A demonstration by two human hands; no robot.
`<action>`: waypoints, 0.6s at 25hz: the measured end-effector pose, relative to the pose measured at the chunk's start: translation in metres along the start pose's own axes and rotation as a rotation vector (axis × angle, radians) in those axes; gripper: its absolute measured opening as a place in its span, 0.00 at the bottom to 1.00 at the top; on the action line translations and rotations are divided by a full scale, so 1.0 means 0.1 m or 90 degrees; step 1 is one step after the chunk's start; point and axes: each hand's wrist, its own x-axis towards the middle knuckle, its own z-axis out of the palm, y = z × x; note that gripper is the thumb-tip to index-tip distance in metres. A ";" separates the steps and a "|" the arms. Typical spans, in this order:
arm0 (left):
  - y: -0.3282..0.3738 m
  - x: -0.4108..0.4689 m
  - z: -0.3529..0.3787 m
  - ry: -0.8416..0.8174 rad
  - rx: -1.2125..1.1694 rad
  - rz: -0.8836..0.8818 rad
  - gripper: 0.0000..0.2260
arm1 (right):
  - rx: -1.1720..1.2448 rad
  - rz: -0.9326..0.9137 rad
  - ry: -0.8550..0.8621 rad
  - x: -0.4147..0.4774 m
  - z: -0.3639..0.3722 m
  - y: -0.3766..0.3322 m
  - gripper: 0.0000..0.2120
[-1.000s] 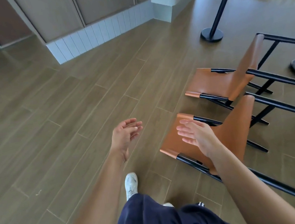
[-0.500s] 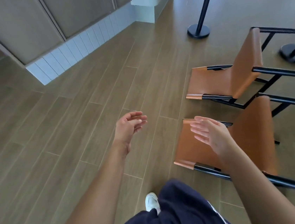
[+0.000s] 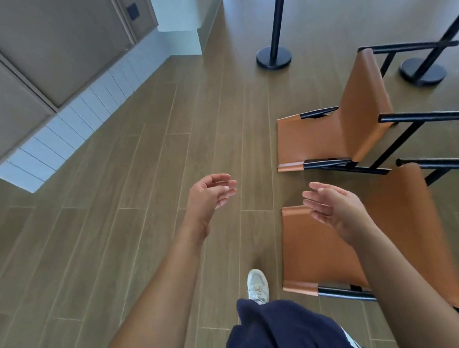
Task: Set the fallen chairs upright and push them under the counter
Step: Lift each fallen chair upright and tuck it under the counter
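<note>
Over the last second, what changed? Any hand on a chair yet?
The person walked closer alongside the chairs, white shoe now stepping forward. Nothing was taken hold of or let go. Unchanged: left hand and right hand stay raised, open and empty, the right one over the near chair. It and the far chair still lie fallen.

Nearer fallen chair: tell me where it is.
In the head view the nearer chair lies tipped over at lower right, below the right hand, with the other fallen chair just beyond it and a white shoe to its left.
</note>
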 end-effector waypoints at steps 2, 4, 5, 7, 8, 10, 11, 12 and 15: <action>0.19 0.33 0.06 -0.017 0.021 0.004 0.12 | -0.001 -0.004 0.014 0.24 0.04 -0.16 0.13; 0.35 0.62 0.16 -0.031 0.021 0.009 0.12 | -0.008 -0.010 0.030 0.46 0.05 -0.32 0.14; 0.41 0.74 0.22 -0.041 0.017 0.006 0.12 | -0.002 -0.011 0.044 0.54 0.05 -0.41 0.14; 0.49 0.93 0.35 -0.069 0.014 -0.002 0.11 | 0.012 -0.016 0.071 0.64 0.03 -0.53 0.14; 0.52 1.01 0.41 -0.088 0.016 -0.006 0.11 | 0.020 -0.018 0.082 0.67 0.01 -0.56 0.14; 0.58 1.21 0.54 -0.128 0.028 -0.015 0.11 | 0.039 -0.018 0.107 0.72 0.00 -0.62 0.13; 0.62 1.32 0.61 -0.148 0.037 -0.020 0.11 | 0.047 -0.016 0.125 0.74 0.01 -0.64 0.13; 0.66 1.43 0.67 -0.170 0.049 -0.024 0.12 | 0.056 -0.013 0.145 0.75 0.02 -0.65 0.13; 0.75 1.76 0.80 -0.245 0.100 -0.024 0.12 | 0.119 -0.009 0.215 0.81 0.11 -0.68 0.13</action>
